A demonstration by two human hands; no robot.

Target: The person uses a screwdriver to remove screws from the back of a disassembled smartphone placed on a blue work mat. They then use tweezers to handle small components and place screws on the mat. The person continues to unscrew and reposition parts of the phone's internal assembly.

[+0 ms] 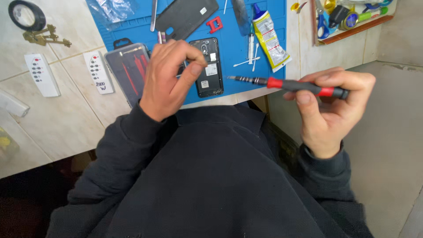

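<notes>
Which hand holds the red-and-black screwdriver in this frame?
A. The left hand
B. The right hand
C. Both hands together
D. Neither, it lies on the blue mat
B. The right hand grips the screwdriver off to the side of the blue mat, its tip pointing toward the opened phone, while the left hand rests at the phone with pinched fingers.
</notes>
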